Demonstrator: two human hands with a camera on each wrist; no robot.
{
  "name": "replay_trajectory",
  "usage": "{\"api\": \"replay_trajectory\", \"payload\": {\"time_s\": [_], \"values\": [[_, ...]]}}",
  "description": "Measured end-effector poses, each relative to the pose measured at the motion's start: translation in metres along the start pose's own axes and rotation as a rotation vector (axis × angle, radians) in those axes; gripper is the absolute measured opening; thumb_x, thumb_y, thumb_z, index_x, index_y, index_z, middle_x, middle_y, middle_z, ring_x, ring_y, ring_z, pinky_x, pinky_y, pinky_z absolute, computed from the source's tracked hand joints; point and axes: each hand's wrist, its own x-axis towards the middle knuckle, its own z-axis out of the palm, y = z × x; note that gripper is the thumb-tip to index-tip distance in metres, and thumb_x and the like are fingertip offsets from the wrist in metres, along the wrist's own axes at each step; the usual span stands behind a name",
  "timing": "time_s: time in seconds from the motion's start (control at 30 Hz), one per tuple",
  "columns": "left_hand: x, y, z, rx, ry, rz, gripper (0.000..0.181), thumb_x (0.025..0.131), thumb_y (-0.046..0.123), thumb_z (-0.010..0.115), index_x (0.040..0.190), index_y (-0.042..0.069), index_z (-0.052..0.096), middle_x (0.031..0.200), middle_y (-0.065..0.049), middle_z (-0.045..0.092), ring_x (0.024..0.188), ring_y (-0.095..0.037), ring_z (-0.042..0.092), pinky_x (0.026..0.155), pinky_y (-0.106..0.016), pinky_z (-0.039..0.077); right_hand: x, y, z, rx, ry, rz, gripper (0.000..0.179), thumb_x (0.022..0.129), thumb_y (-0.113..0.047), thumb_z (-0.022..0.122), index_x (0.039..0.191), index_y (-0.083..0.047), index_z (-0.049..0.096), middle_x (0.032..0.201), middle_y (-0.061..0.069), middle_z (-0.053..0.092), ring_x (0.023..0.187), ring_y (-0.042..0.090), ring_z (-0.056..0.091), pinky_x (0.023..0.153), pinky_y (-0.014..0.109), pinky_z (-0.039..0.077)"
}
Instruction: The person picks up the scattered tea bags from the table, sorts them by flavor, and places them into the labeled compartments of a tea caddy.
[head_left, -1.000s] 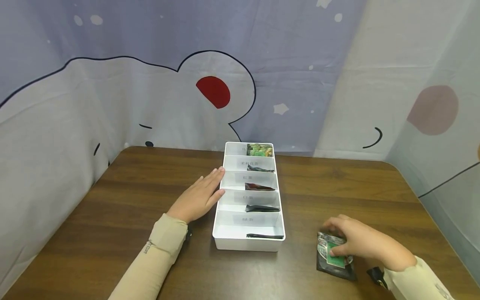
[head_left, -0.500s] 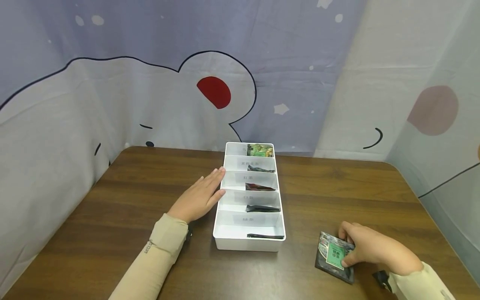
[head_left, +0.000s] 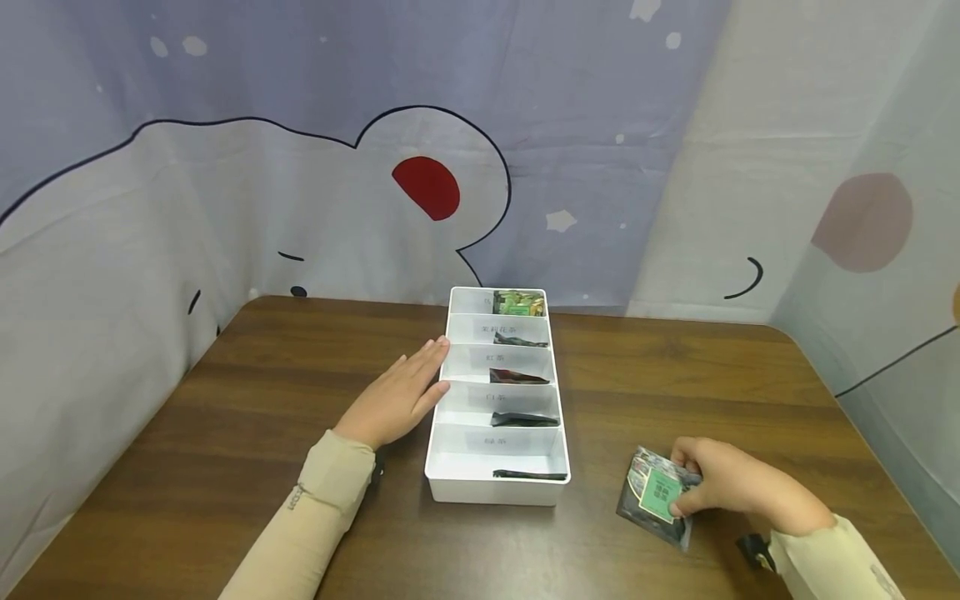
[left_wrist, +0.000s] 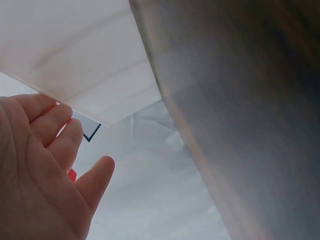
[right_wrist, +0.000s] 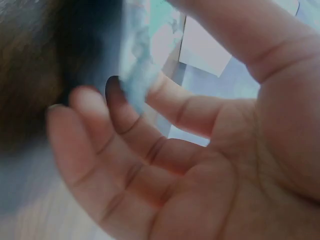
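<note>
A white compartment box [head_left: 491, 492] stands lengthwise on the wooden table, its sections labelled in Chinese. Along its left side lies my left hand [head_left: 393, 396], fingers straight and touching the wall; the left wrist view shows that hand [left_wrist: 55, 155] beside the box wall [left_wrist: 85, 60]. To the right of the box, my right hand [head_left: 738, 483] pinches a dark tea sachet [head_left: 652, 496] with a green label between thumb and fingers. The sachet is tilted, its near edge seemingly just off the table. In the right wrist view the sachet [right_wrist: 137, 55] is blurred between the fingers.
Single sachets lie in the sections: a green one [head_left: 519, 302] at the back, a dark red one [head_left: 517, 377], and black ones [head_left: 525, 419] nearer the front. A patterned curtain [head_left: 562, 167] hangs behind the table [head_left: 675, 367].
My right hand has shifted its hold to the sachet's right edge, and the sachet has turned and moved slightly left and away from me. The left hand and the box have stayed put.
</note>
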Motion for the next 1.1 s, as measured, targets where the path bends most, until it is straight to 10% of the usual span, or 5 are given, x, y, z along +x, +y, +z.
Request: {"api": "replay_trajectory", "payload": {"time_s": [0.6,1.1], "values": [[-0.001,0.003,-0.003,-0.003,-0.005,-0.002,0.067,0.109,0.044,0.039,0.162,0.007,0.021,0.167,-0.006,0.023,0.153,-0.025,0.023,0.122,-0.053,0.025,0.020,0.004,-0.001,0.459,0.113,-0.001,0.055,0.083,0.001,0.079,0.128,0.012,0.051,0.086,0.012,0.063,0.072,0.021,0.064,0.062,0.035,0.061],[-0.001,0.002,-0.002,-0.006,-0.002,0.003,0.066,0.109,0.043,0.039,0.162,0.007,0.021,0.167,-0.006,0.023,0.153,-0.025,0.023,0.122,-0.054,0.024,0.034,-0.009,0.002,0.640,0.289,0.083,0.034,0.095,0.002,0.066,0.124,0.014,0.054,0.095,0.013,0.067,0.084,0.016,0.068,0.074,0.033,0.063]]}}
